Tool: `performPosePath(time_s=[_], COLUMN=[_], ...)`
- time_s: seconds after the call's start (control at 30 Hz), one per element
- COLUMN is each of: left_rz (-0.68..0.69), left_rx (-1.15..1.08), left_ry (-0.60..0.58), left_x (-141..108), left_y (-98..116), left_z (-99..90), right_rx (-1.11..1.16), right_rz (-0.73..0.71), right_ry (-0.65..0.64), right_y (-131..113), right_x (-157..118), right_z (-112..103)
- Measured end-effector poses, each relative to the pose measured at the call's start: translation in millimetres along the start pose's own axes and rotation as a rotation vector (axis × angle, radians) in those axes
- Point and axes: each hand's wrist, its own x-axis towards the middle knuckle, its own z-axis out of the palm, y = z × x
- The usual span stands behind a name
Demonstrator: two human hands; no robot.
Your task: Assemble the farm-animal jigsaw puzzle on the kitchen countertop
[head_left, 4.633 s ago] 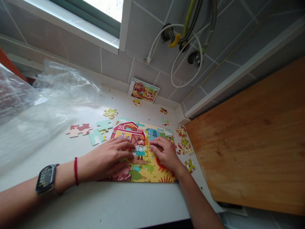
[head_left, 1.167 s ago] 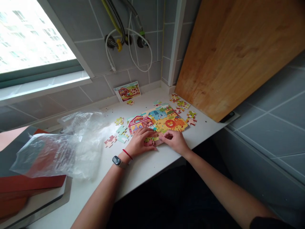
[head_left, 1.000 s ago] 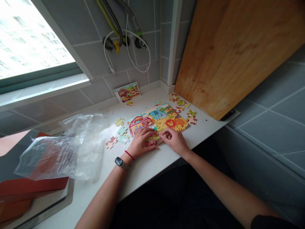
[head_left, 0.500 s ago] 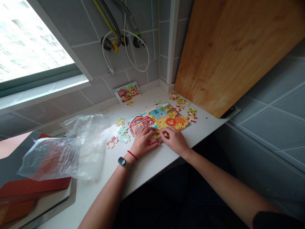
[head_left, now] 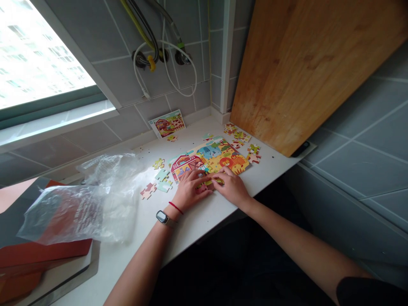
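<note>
A colourful jigsaw puzzle [head_left: 223, 155], with a red barn, blue elephants and lions, lies on the white counter. My left hand [head_left: 192, 187] rests on its lower left part, fingers stretched out over the barn side. At the puzzle's near edge, my right hand [head_left: 234, 188] has its fingers bent together on a yellow-green puzzle piece [head_left: 218, 181], which lies low against the board. Fingers partly cover this piece and the area around it. Loose pieces lie left of the puzzle, among them a pale green piece [head_left: 165, 186] and a pink piece [head_left: 148, 191].
More loose pieces [head_left: 241, 136] lie at the back right by a leaning wooden board [head_left: 306, 63]. A picture card [head_left: 168, 123] leans against the tiled wall. At left, a clear plastic bag [head_left: 73, 212] lies over an orange and grey box [head_left: 44, 255].
My right hand's fingers have lowered slightly, and the yellow-green piece now looks flatter against the puzzle. My left hand stays in place on the puzzle. The view has shifted slightly.
</note>
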Motion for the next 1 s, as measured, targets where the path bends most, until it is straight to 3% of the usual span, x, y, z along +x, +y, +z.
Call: performPosePath(time_s=[0.4,0.57,0.7,0.87,1.0], left_rz=[0.005,0.015,0.0,0.01,0.055], left_rx=[0.053,0.02,-0.079,-0.222,-0.28], left_ry=[-0.023,-0.005,0.02,0.154,0.14], left_x=[-1,-1,0,2,-1], left_y=[0,0,2,3,6], left_z=[0.4,-0.3,-4.6,-12.8,-15.3], right_rx=[-0.099,-0.041,0.144,0.284,0.317], right_rz=[0.015,-0.001,-0.093,-0.255,-0.288], right_ry=[-0.064,-0.033,-0.009,-0.126,-0.177], right_y=[-7,-4,0,-1,-2], right_x=[1,0,-3,-8,-9], right_z=[-4,-3,-4,-7,-7])
